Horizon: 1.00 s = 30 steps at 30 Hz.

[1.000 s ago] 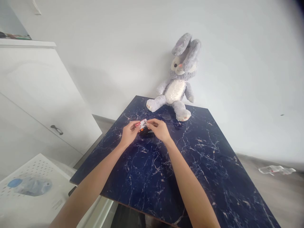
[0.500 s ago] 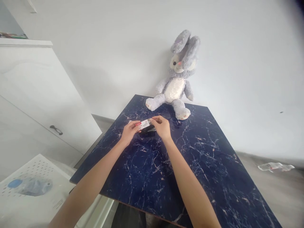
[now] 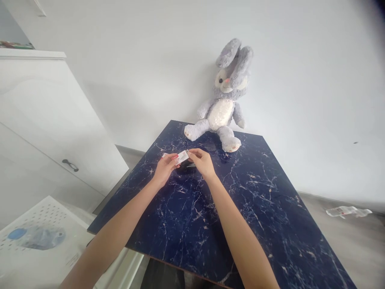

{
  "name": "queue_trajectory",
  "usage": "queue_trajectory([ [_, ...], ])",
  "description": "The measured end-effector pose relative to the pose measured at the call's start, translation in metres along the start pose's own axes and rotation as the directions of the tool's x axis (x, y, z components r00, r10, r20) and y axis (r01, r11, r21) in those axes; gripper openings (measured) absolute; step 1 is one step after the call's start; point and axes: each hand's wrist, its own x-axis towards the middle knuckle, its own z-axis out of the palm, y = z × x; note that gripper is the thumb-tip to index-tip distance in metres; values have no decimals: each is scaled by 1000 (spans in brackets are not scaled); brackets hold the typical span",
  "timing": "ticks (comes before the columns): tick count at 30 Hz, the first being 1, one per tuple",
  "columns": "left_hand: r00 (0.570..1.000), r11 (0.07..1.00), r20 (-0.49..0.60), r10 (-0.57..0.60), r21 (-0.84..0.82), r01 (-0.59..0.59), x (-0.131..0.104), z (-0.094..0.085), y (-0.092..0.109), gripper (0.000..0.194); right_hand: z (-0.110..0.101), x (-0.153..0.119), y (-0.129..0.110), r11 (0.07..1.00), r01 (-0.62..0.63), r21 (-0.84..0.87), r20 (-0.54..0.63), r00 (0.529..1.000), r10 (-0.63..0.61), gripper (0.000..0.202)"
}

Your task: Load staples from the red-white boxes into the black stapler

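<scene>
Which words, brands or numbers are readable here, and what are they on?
None can be read.
Small red-and-white packet: marks too small and blurred.
White panel with rows of dots, lower left: faint print, too small.
Clear plastic item on the floor: reddish mark, no legible letters.

Both bare arms reaching forward, wrists angled inward, left hand [image 3: 165, 168] and right hand [image 3: 202, 162] pinching, fingertips close together.
</scene>
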Motion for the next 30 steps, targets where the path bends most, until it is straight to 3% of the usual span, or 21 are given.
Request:
queue_trajectory([
  [9,996,995,3,88,53,-88,-2,-1,-2,40,3,-7,-6,927,-258,273,22,965,262,26],
  [15,987,983,-23,159,93,-156,-3,0,-2,38,6,-7,-3,926,-244,289,18,968,250,27],
  [19,983,977,-44,177,126,-170,-4,1,-3,36,19,-11,-3,974,-154,165,-25,987,161,27],
  [21,981,976,-74,180,136,-169,-3,1,-3,37,23,-12,-2,987,-124,103,15,992,123,31],
  [23,974,970,-113,196,168,-176,-3,-1,-2,37,22,-11,0,995,-98,16,76,992,96,38],
  [25,960,950,-150,236,242,-196,-1,-5,-1,36,11,-7,2,990,-32,-135,55,998,40,42],
  [28,941,900,-193,278,394,-185,4,-15,0,29,-18,1,1,887,32,-461,-117,988,-97,35],
  [30,942,830,-179,285,537,-149,8,-22,-1,23,-38,5,1,758,-39,-651,-186,976,-110,31],
])
